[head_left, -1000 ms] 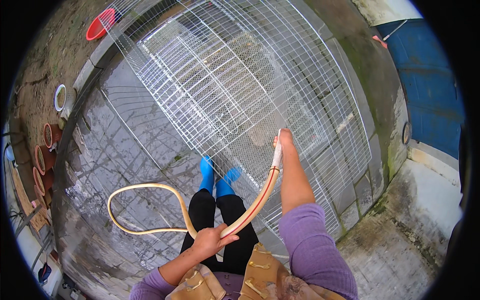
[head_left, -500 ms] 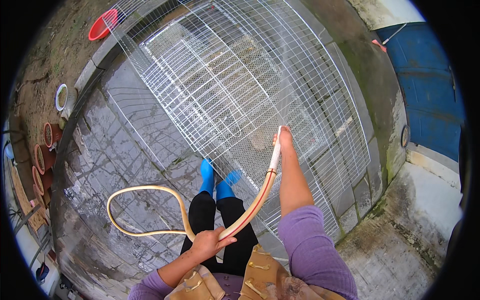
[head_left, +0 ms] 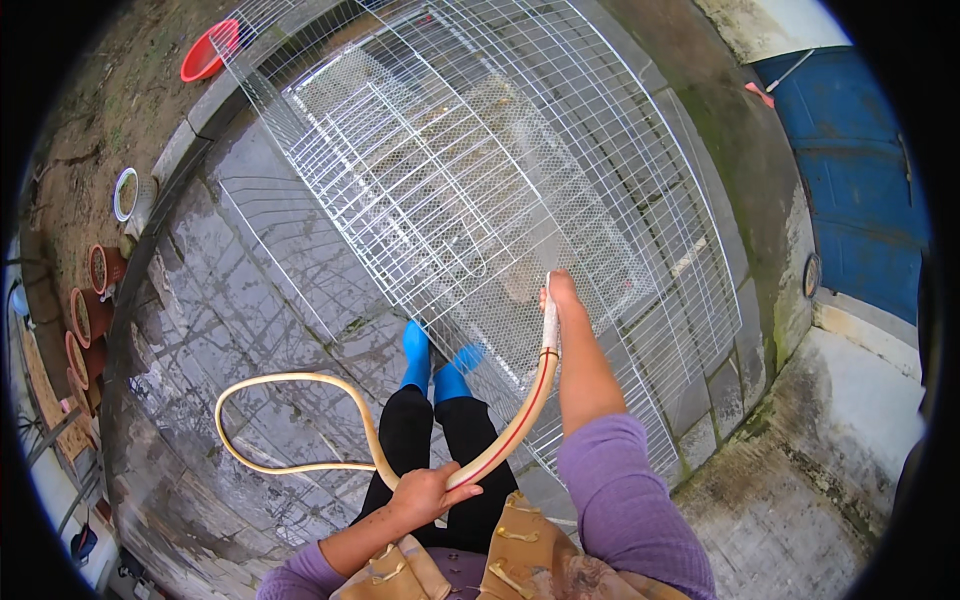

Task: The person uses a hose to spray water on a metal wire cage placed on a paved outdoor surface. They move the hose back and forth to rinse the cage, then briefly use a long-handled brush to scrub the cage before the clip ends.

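Note:
A cream hose (head_left: 532, 408) with a red stripe curves across the front of my body, its looped tail lying on the paving at the left. My right hand (head_left: 563, 288) is closed round its white end piece (head_left: 550, 328). Lower down, my left hand (head_left: 424, 494) grips the hose's thicker part near my thighs. Water sprays from the end onto a large metal wire cage (head_left: 487, 160) just ahead. Through its bars shows a finer mesh panel (head_left: 525, 262), with brownish patches beneath it.
My blue boots (head_left: 416, 345) stand at the cage's near edge on wet grey paving (head_left: 270, 330). Along the left curb are several terracotta pots (head_left: 90, 315) and a red basin (head_left: 208, 52) on soil. A blue metal door (head_left: 850, 160) is at the right.
My right hand has drawn the hose end slightly back toward me and left. The spray now leans a little more to the left. My left hand has shifted slightly right, still gripping the hose.

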Available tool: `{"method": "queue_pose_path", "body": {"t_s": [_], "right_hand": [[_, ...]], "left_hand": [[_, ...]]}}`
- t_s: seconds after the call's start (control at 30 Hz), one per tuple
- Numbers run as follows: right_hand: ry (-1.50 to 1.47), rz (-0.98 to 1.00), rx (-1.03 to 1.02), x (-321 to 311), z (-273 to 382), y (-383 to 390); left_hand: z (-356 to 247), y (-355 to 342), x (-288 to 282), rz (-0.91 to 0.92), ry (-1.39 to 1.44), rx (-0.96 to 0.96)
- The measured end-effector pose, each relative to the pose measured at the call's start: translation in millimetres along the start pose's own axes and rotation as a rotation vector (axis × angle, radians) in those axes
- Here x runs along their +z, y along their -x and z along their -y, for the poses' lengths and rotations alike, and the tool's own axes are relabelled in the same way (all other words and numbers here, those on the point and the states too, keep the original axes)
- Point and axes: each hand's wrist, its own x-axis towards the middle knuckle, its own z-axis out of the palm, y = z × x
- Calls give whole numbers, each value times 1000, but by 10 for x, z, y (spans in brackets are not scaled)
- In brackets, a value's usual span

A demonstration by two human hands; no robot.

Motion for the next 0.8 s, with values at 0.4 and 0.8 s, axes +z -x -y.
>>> {"method": "queue_pose_path", "body": {"t_s": [0.4,0.8], "right_hand": [[50,-4,-53,28,248,85],[77,12,-76,-37,70,434]], "left_hand": [[-12,15,32,-67,4,40],[-368,499,-109,-17,12,-8]]}}
